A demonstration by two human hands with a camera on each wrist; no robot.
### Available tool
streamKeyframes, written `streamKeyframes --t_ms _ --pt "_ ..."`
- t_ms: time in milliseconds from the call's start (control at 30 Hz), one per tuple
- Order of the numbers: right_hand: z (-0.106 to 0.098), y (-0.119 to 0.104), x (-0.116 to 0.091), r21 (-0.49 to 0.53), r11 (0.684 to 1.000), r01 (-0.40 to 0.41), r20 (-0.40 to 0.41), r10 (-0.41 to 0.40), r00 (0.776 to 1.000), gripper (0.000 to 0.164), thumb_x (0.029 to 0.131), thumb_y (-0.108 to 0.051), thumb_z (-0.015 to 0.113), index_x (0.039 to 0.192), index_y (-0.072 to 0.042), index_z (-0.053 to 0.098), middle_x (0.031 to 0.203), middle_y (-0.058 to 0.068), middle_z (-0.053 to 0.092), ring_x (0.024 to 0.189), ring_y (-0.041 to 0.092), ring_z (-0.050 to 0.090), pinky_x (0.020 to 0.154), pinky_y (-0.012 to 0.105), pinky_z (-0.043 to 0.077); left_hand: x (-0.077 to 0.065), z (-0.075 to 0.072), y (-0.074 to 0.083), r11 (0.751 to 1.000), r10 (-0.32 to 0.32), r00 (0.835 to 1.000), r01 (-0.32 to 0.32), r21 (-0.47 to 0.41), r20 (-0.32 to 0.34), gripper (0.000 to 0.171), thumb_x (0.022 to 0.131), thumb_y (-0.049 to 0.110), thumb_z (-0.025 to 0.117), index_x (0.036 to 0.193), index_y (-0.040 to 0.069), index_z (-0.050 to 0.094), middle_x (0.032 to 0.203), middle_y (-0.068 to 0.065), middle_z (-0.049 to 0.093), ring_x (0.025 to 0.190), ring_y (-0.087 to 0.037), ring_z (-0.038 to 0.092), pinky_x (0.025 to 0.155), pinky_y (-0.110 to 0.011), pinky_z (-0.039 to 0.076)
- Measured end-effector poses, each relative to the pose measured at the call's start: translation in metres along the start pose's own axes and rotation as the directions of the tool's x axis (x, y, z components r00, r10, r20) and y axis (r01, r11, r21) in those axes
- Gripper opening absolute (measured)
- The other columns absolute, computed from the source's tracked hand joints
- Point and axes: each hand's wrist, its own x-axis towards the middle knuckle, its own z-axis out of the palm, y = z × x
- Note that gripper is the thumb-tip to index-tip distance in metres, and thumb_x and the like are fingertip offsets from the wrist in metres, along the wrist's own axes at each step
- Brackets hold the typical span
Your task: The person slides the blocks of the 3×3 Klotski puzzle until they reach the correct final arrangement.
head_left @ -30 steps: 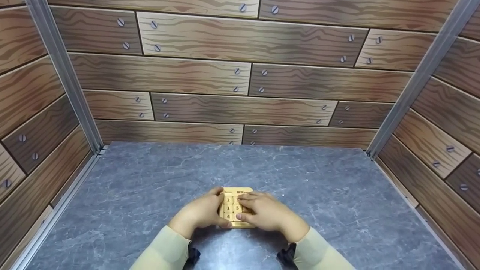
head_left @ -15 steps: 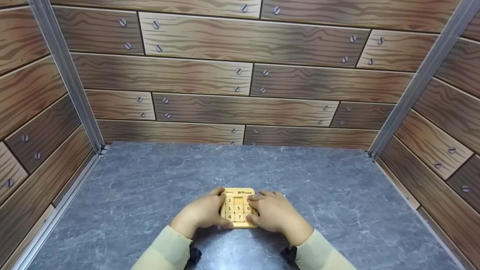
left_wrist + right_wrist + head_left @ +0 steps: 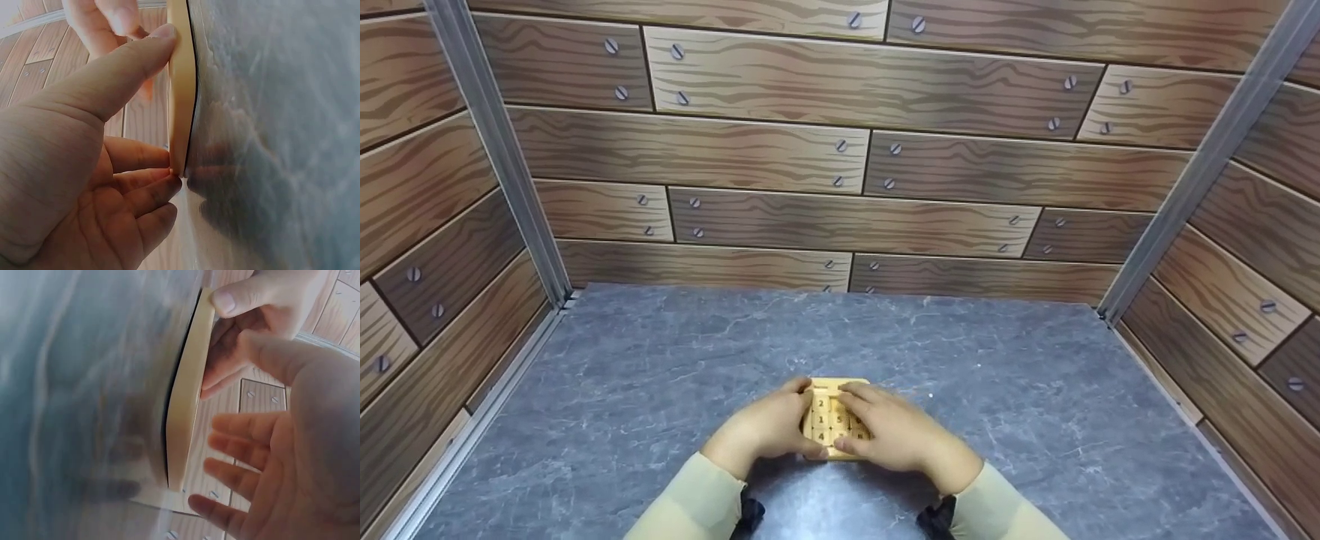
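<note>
A yellow sliding number puzzle [image 3: 841, 453] lies on the grey table in the head view, with numbered square tiles in its frame; 2, 1, 5 and 4 show. My left hand [image 3: 767, 421] grips its left side, thumb at the near corner and fingers at the far one. In the left wrist view that thumb [image 3: 132, 64] presses on the puzzle's edge [image 3: 183, 84]. My right hand [image 3: 901, 429] lies over the right-hand tiles and hides several. In the right wrist view its extended fingers [image 3: 242, 444] stand off the puzzle's side [image 3: 188, 399], the thumb bent over the face.
The grey marbled table [image 3: 675, 352] stretches away on all sides of the puzzle. Wood-patterned panels [image 3: 780, 157] close it in at the back, left and right, with metal posts [image 3: 499, 150] in the corners. Dark bands [image 3: 937, 516] sit at both wrists.
The 3 tile slid right, leaving a gap in the middle of the top row. My right hand first shifted right, then came back left over the tiles. The left hand keeps its grip.
</note>
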Motion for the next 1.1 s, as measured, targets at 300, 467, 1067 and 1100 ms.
streamKeyframes --t_ms 300,467,1067,1100 --pt "0.0019 -0.0033 -0.0002 0.062 0.997 0.041 0.063 -0.045 0.997 0.096 0.105 -0.078 0.057 0.175 -0.013 0.044 0.185 0.011 0.038 0.173 0.036 0.035 0.141 0.069 0.028 0.0006 -0.0008 0.0011 1.000 0.009 1.000 -0.009 -0.008 -0.002 0.108 0.085 0.054 0.097 0.162 -0.008 0.055 0.180 -0.026 0.041 0.162 -0.050 0.049 0.136 -0.062 0.042" --pt "0.0053 -0.0042 0.0011 0.046 0.996 0.079 0.110 -0.084 0.990 0.091 0.109 -0.076 0.051 0.176 -0.016 0.041 0.187 0.003 0.034 0.176 0.036 0.027 0.142 0.071 0.021 0.0007 0.0003 0.0004 1.000 0.011 1.000 -0.011 0.014 0.000 0.103 0.084 0.044 0.098 0.161 -0.009 0.054 0.179 -0.025 0.043 0.162 -0.047 0.050 0.136 -0.059 0.043" --pt "0.0021 -0.0049 0.0029 -0.019 1.000 0.023 0.015 -0.023 1.000 0.064 0.109 -0.052 0.067 0.158 -0.011 0.065 0.172 0.007 0.059 0.168 0.039 0.043 0.140 0.070 0.030 0.0003 0.0011 -0.0013 1.000 0.001 1.000 -0.001 -0.002 -0.001 0.106 0.082 0.042 0.099 0.164 -0.007 0.052 0.180 -0.024 0.042 0.159 -0.047 0.053 0.134 -0.060 0.045" --pt "0.0012 -0.0045 0.0028 -0.031 0.999 0.023 0.002 -0.023 1.000 0.061 0.108 -0.049 0.068 0.156 -0.011 0.068 0.169 0.007 0.061 0.167 0.039 0.045 0.139 0.069 0.031 0.0006 0.0009 -0.0010 1.000 -0.004 1.000 0.004 -0.006 0.001 0.107 0.082 0.042 0.099 0.164 -0.007 0.052 0.180 -0.024 0.042 0.160 -0.047 0.052 0.134 -0.060 0.045"
